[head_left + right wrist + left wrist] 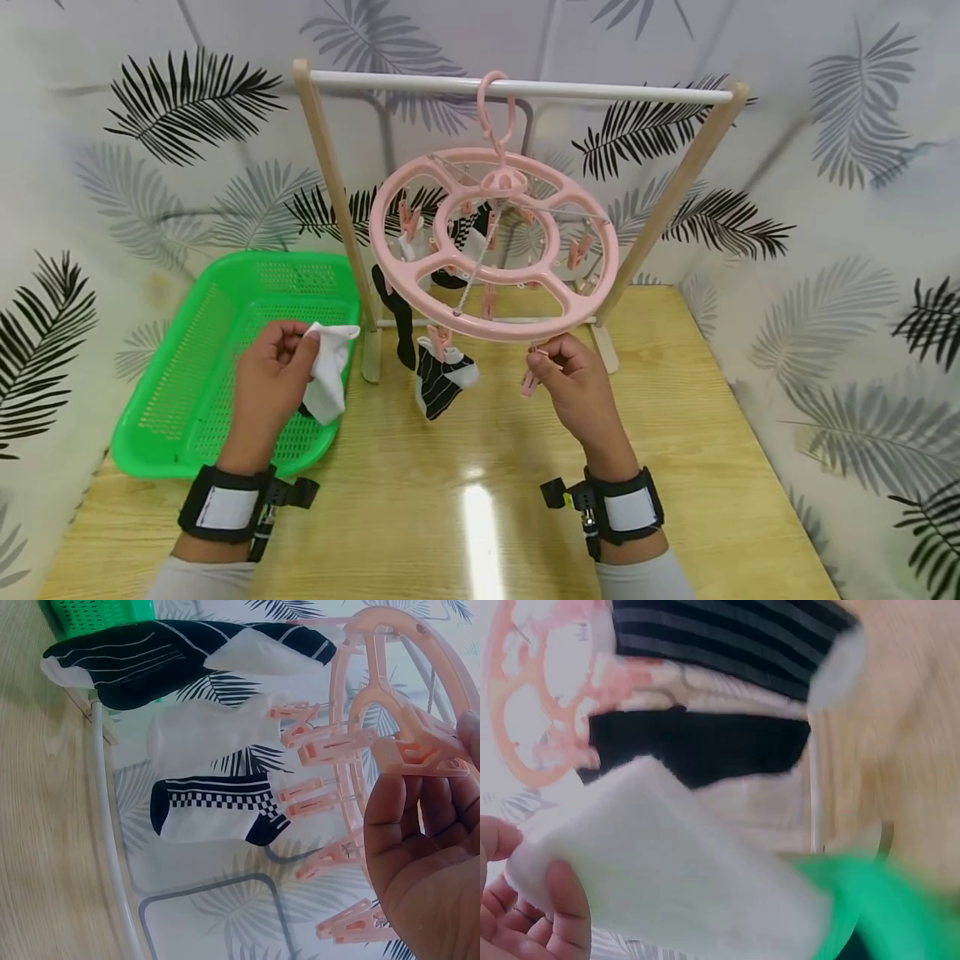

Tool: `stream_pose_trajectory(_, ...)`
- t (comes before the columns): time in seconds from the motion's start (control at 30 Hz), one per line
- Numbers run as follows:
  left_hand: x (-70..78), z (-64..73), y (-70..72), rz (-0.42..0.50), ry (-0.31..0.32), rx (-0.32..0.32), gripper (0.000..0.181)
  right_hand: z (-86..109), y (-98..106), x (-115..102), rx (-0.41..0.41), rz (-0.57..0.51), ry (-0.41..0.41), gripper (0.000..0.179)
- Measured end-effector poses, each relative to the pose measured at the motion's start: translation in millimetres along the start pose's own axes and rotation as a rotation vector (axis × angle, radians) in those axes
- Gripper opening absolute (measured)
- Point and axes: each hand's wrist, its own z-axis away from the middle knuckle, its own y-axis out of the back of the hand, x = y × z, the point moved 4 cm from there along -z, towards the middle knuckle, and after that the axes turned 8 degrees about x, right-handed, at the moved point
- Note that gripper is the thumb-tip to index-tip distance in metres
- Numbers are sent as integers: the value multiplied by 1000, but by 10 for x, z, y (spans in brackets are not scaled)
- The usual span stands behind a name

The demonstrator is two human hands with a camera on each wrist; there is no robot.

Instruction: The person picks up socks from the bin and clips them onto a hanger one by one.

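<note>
My left hand (273, 375) pinches a white sock (327, 375) by its upper edge, above the right rim of the green basket (161, 367). In the left wrist view the white sock (667, 862) hangs from thumb and fingers. With thumb and fingers, my right hand (577, 383) holds a pink clothespin (529, 383) at the front right of the round pink drying hanger (420, 271). The right wrist view shows this clothespin (420, 746) between thumb and fingers, with no cloth in it. A black-and-white striped sock (442, 379) hangs from the hanger's front.
The hanger hooks over a white rail (600, 90) on a wooden stand (330, 183). A black sock (397, 317), a plain white sock (214, 735) and a checkered sock (217, 810) also hang there. Everything stands on a wooden table (405, 508) before a leaf-patterned backdrop.
</note>
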Motion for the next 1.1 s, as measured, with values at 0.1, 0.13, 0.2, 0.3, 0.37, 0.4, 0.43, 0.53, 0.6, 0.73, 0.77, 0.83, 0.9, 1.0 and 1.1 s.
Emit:
stream_pose_trajectory(0.1,41,186,-130,-7,-22,-12,20,15,4,1,3,-11,3,6)
stream_pose_trajectory(0.13,54,240,-180,-19,-37,-18,18,16,7,2,5,-11,6,6)
stream_pose_trajectory(0.2,83,343,-283,-36,-69,-48,15,19,9,2,8,-9,10,6)
stream_pose_trajectory(0.3,129,490,-437,-20,-117,-100,10,18,9,1,12,-7,9,6)
stream_pose_trajectory(0.37,158,580,-535,5,-133,-142,8,18,1,-2,11,-11,8,6)
stream_pose_trajectory(0.4,178,621,-581,19,-140,-161,8,17,-3,-4,9,-9,8,6)
stream_pose_trajectory(0.43,198,660,-627,35,-138,-186,8,14,-8,-5,6,-9,8,6)
stream_pose_trajectory(0.53,275,755,-753,59,-129,-257,9,13,-19,-16,5,-6,11,6)
stream_pose_trajectory(0.6,328,805,-833,78,-120,-306,9,12,-24,-17,7,-4,13,6)
stream_pose_trajectory(0.73,421,881,-972,127,-94,-371,8,20,-49,-30,-2,-7,6,6)
stream_pose_trajectory(0.77,440,897,-1003,135,-91,-380,8,21,-58,-28,-6,-9,-1,7)
stream_pose_trajectory(0.83,487,925,-1054,157,-87,-389,9,23,-74,-32,-11,-6,-19,7)
stream_pose_trajectory(0.9,533,946,-1103,178,-89,-397,9,24,-83,-31,-6,0,-36,8)
stream_pose_trajectory(1.0,609,969,-1158,203,-78,-410,8,29,-87,-39,9,20,-42,8)
stream_pose_trajectory(1.1,674,985,-1203,213,-75,-431,8,38,-88,-59,22,44,-33,7)
